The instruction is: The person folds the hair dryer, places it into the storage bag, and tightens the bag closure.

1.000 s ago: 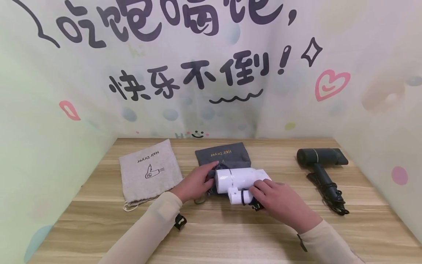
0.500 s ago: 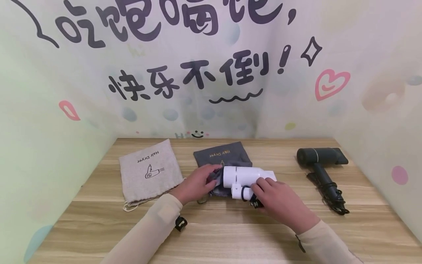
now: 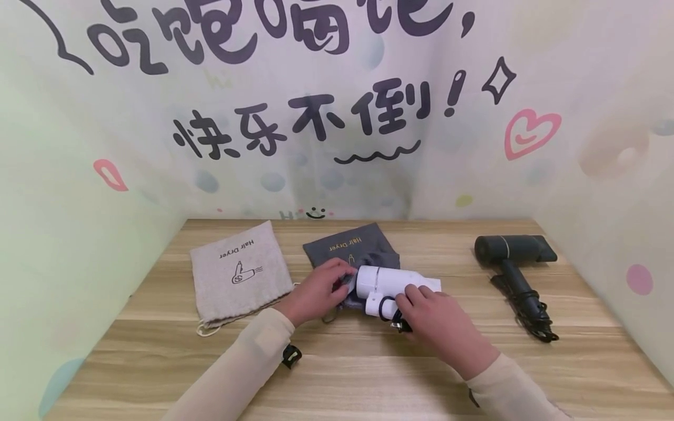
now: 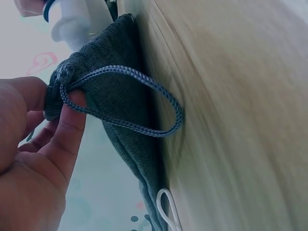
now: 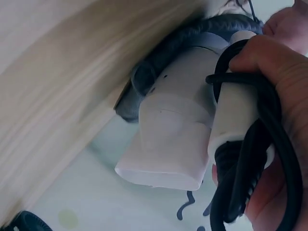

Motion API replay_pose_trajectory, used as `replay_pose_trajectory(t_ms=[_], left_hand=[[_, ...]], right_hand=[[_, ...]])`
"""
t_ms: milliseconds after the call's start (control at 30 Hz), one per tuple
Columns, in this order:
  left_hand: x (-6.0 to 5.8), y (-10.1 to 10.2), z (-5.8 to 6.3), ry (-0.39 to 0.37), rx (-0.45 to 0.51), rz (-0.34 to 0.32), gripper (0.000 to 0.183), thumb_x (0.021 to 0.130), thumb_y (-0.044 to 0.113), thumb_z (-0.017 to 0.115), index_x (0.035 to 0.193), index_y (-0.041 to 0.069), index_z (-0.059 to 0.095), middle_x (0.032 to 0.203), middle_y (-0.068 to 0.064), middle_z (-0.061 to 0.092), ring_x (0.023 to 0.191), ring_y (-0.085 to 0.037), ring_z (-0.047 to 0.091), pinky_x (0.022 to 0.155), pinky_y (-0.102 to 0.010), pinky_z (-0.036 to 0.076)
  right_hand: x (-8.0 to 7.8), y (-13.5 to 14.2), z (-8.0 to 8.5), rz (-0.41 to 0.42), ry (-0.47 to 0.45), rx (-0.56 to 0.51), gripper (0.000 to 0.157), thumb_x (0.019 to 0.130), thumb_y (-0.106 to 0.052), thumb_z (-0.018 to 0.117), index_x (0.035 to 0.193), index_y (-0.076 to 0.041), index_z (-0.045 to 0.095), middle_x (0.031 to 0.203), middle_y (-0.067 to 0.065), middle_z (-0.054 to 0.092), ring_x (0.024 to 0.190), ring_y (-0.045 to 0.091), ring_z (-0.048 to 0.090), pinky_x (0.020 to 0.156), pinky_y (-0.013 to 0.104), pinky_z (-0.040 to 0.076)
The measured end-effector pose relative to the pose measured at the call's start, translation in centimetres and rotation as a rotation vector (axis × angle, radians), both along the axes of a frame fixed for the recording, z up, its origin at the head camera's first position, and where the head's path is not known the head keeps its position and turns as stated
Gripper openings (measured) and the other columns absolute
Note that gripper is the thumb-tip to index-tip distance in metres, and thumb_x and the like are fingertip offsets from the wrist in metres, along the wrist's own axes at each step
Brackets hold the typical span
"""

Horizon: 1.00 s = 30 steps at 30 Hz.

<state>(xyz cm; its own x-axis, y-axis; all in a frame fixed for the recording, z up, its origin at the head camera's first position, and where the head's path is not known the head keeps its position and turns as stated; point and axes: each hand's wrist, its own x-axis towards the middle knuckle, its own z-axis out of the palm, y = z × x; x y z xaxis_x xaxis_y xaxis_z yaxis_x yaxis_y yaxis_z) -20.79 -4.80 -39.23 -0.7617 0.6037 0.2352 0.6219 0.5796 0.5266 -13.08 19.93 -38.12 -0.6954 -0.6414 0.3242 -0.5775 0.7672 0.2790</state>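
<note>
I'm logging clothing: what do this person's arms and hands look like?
Long cream sleeves reach both wrists. The left hand and right hand wear no gloves. A small black fitting shows beside the left sleeve, a dark tab under the right.

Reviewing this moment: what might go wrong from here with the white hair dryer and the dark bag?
1. The black cord is looped around the white hair dryer's handle with bends standing out, so it could snag on the dark bag.
2. The left hand pinches only the bag's edge, so the cloth may slip or fold over.
3. The drawstring loop hangs loose beside that hand and might catch.
</note>
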Motion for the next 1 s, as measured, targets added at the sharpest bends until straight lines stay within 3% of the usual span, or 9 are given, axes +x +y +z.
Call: replay_pose_trajectory(t_ms=[233,433,633,833,1000], left_hand=[[0.5,0.2,0.4,0.017,0.027,-0.031,0.033,0.086,0.012,0.061,0.119,0.01,0.059,0.12,0.002,0.052,0.102,-0.008,0.052,0.084,-0.024,0.046],[0.7,0.2,0.4,0.019,0.02,-0.035,0.034,0.086,0.013,0.061,0.12,0.01,0.059,0.119,0.004,0.051,0.102,-0.008,0.051,0.084,-0.023,0.045],[0.5,0.2,0.0,0.001,-0.028,0.006,0.039,0.084,0.012,0.062,0.122,0.01,0.057,0.121,0.002,0.05,0.099,-0.008,0.051,0.082,-0.023,0.045],[0.1,0.5,-0.4,0.003,-0.06,0.028,0.043,0.083,0.014,0.064,0.124,0.006,0.055,0.119,-0.003,0.051,0.095,-0.009,0.051,0.08,-0.023,0.044],[0.2,0.8,-0.4,0.02,-0.03,0.03,0.046,0.083,0.015,0.065,0.127,0.007,0.054,0.121,-0.002,0.049,0.098,-0.01,0.051,0.081,-0.024,0.045]], right_hand=[[0.0,-1.3,-0.3,-0.04,0.016,-0.039,0.056,0.058,-0.042,0.081,0.086,-0.005,0.051,0.077,0.006,0.043,0.062,0.021,0.045,0.046,0.032,0.04],[0.1,-2.0,-0.3,-0.126,0.022,-0.078,0.053,0.06,-0.04,0.081,0.087,-0.005,0.053,0.075,0.006,0.043,0.061,0.022,0.046,0.044,0.032,0.039],[0.4,-1.9,0.2,-0.221,0.04,-0.107,0.051,0.059,-0.035,0.082,0.086,-0.004,0.052,0.074,0.008,0.042,0.06,0.023,0.046,0.044,0.032,0.039],[1.2,-1.9,0.3,-0.229,0.065,-0.107,0.051,0.059,-0.037,0.081,0.083,-0.003,0.05,0.073,0.007,0.04,0.058,0.023,0.043,0.041,0.031,0.036],[2.0,-2.4,0.5,-0.209,0.049,-0.087,0.05,0.059,-0.038,0.079,0.082,-0.004,0.05,0.072,0.007,0.039,0.059,0.022,0.043,0.041,0.031,0.035]])
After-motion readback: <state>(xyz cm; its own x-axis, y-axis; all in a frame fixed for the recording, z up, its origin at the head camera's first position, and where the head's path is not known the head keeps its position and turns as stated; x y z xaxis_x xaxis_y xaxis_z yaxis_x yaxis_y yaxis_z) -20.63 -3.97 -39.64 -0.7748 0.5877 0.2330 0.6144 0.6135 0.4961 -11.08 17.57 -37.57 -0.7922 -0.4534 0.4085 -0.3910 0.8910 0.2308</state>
